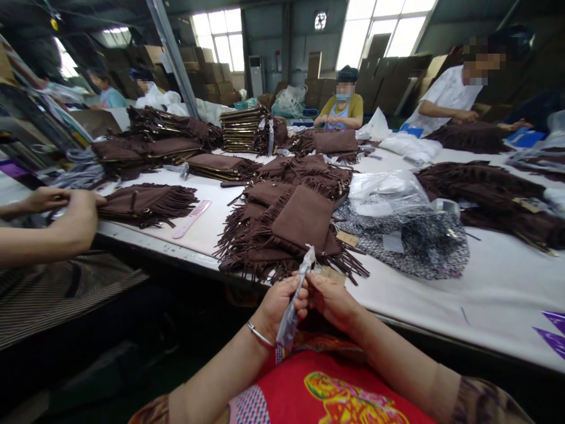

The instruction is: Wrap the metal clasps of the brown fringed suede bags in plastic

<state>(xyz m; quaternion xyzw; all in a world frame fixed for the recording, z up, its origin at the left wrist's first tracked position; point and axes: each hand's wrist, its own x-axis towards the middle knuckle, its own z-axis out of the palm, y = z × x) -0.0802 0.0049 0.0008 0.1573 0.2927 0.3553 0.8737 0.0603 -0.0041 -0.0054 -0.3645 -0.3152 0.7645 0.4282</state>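
Just off the table's front edge, my left hand is closed round a narrow strip wrapped in clear plastic, which slants up past the fingers. Close against it, my right hand has its fingers pinched near the strip's upper part; what they hold is too small to make out. A tan tag shows just behind the right fingers. Beyond both hands lies a pile of brown fringed pouches, a smooth flat one on top.
A neighbour's hands touch a fringed pouch stack at left. Nearby lies a pink comb. Right of the pile are a speckled black-and-white fabric and a clear plastic bag. More pouches and people are across the white table.
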